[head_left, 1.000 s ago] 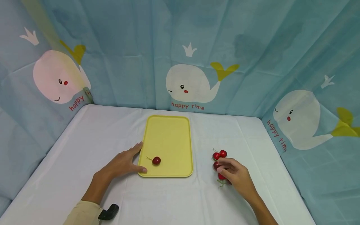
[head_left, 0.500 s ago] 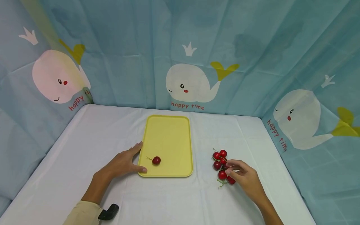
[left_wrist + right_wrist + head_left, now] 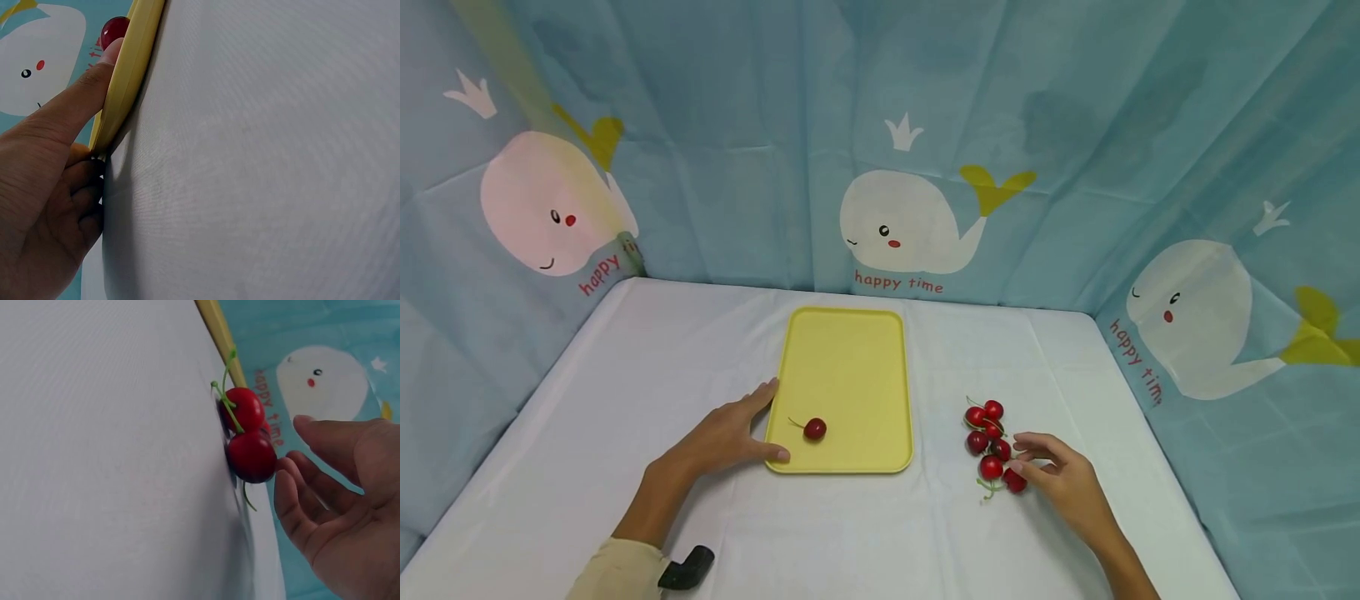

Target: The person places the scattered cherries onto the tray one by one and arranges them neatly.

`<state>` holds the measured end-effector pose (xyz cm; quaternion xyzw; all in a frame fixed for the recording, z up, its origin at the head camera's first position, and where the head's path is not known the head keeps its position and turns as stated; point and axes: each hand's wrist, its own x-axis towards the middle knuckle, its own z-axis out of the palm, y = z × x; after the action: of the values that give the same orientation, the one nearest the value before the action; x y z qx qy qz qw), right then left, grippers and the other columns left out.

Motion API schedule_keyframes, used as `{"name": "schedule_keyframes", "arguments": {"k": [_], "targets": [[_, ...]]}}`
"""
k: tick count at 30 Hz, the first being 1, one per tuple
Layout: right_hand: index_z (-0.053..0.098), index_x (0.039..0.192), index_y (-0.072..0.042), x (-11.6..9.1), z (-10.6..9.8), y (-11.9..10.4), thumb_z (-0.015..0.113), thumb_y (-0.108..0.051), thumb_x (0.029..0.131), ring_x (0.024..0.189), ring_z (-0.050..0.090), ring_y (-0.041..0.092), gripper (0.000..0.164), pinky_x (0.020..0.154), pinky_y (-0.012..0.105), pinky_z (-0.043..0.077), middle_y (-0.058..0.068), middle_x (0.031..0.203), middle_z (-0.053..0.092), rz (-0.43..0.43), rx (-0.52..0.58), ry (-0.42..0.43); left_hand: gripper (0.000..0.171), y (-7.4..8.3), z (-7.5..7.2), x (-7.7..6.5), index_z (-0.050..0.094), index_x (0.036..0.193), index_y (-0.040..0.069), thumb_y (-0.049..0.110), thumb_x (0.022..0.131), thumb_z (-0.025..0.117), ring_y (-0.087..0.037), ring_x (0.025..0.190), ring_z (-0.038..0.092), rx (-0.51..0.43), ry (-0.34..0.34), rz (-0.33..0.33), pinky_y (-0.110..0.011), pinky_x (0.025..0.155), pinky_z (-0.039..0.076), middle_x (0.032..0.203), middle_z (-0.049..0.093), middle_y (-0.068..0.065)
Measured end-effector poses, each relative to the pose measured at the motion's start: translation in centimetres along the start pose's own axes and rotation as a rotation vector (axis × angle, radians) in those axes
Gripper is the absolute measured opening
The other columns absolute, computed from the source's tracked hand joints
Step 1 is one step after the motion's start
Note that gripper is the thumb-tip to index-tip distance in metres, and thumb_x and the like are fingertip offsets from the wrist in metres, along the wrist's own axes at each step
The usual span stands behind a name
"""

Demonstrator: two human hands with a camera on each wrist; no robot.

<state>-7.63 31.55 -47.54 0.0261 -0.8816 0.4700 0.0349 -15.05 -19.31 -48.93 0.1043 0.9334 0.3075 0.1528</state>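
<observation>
- Short of the yellow rectangular tray (image 3: 850,375) and left of it, a beige sleeve (image 3: 622,571) with a dark curved piece (image 3: 687,568) at the wrist (its use I cannot tell)
- At the tray's near left corner, the person's left hand (image 3: 722,435) grips lightly, thumb laid over the rim, fingers against the outer side; the tray looks light and stiff, so the rim seems a good hold
- Inside the tray, toward that same corner, one round, glossy, dark red cherry (image 3: 815,429), its stem pointing left
- Right of the tray, well apart from it, a loose cluster of glossy red cherries (image 3: 991,467) with green stems (image 3: 232,416), several touching; each should be light, slippery and apt to roll (and bruise, if real), best pinched softly across its widest part
- Farthest right of the tray, the right hand (image 3: 1063,483) beside the cluster, thumb and bent fingers parted with a clear gap, holding nothing (fingertip contact I cannot tell)
</observation>
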Motion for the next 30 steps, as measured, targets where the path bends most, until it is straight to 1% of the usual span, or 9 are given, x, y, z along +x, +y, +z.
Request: {"name": "schedule_keyframes", "arguments": {"k": [3, 8, 12, 16, 23, 27, 30], "targets": [[0.073, 0.129, -0.011, 0.0, -0.2, 0.3, 0.084, -0.021, 0.093, 0.097, 0.07, 0.006, 0.039, 0.072, 0.023, 0.06, 0.006, 0.113, 0.077, 0.024, -0.003, -0.008, 0.128, 0.1, 0.0, 0.1, 0.024, 0.169, 0.01, 0.07, 0.074, 0.084, -0.048, 0.158, 0.028, 0.003, -0.001, -0.004, -0.07, 0.123, 0.029, 0.173, 0.027, -0.018], [0.073, 0.129, -0.013, 0.1, -0.3, 0.6, 0.085, -0.024, 0.093, 0.097, 0.067, 0.005, 0.04, 0.069, 0.024, 0.06, 0.005, 0.114, 0.077, 0.1, -0.037, -0.035, 0.128, 0.1, 0.0, 0.1, 0.024, 0.169, 0.01, 0.07, 0.074, 0.085, -0.048, 0.158, 0.028, 0.0, 0.002, 0.001, -0.07, 0.123, 0.029, 0.173, 0.027, -0.018], [0.074, 0.128, -0.013, -0.1, -0.1, 0.6, 0.085, -0.022, 0.092, 0.094, 0.066, 0.008, 0.038, 0.068, 0.026, 0.061, 0.006, 0.114, 0.076, 0.166, -0.045, -0.063, 0.128, 0.0, 0.0, 0.0, 0.025, 0.169, 0.008, 0.07, 0.075, 0.085, -0.048, 0.158, 0.028, 0.001, 0.002, 0.01, -0.069, 0.123, 0.029, 0.173, 0.028, -0.019], [0.073, 0.127, -0.012, -0.4, 0.0, 0.8, 0.085, -0.022, 0.092, 0.09, 0.066, 0.01, 0.039, 0.067, 0.027, 0.061, 0.006, 0.112, 0.075, 0.205, -0.038, -0.092, 0.128, -0.2, 0.0, -0.2, 0.026, 0.168, 0.006, 0.07, 0.074, 0.086, -0.049, 0.157, 0.028, 0.005, 0.001, 0.021, -0.069, 0.124, 0.029, 0.173, 0.028, -0.02], [0.074, 0.127, -0.013, -0.8, -0.3, 1.1, 0.087, -0.025, 0.09, 0.082, 0.064, 0.014, 0.041, 0.066, 0.026, 0.058, 0.004, 0.106, 0.073, 0.243, -0.046, -0.146, 0.127, -0.3, -0.1, -0.3, 0.026, 0.169, 0.007, 0.071, 0.075, 0.084, -0.048, 0.157, 0.029, 0.007, 0.007, 0.029, -0.07, 0.123, 0.029, 0.173, 0.028, -0.019], [0.076, 0.127, -0.015, -1.0, -0.7, 0.9, 0.087, -0.028, 0.089, 0.087, 0.064, 0.013, 0.041, 0.07, 0.025, 0.059, 0.003, 0.109, 0.074, 0.244, -0.079, -0.157, 0.127, -0.2, -0.1, -0.1, 0.025, 0.169, 0.008, 0.071, 0.075, 0.084, -0.048, 0.157, 0.029, 0.009, 0.008, 0.033, -0.07, 0.122, 0.03, 0.173, 0.028, -0.018], [0.078, 0.123, -0.017, -1.1, -0.8, 0.8, 0.088, -0.029, 0.088, 0.09, 0.064, 0.013, 0.038, 0.073, 0.024, 0.059, 0.001, 0.109, 0.074, 0.243, -0.11, -0.161, 0.127, -0.2, -0.1, 0.0, 0.025, 0.169, 0.008, 0.071, 0.075, 0.084, -0.048, 0.157, 0.03, 0.009, 0.009, 0.033, -0.07, 0.122, 0.03, 0.173, 0.029, -0.018]]}}
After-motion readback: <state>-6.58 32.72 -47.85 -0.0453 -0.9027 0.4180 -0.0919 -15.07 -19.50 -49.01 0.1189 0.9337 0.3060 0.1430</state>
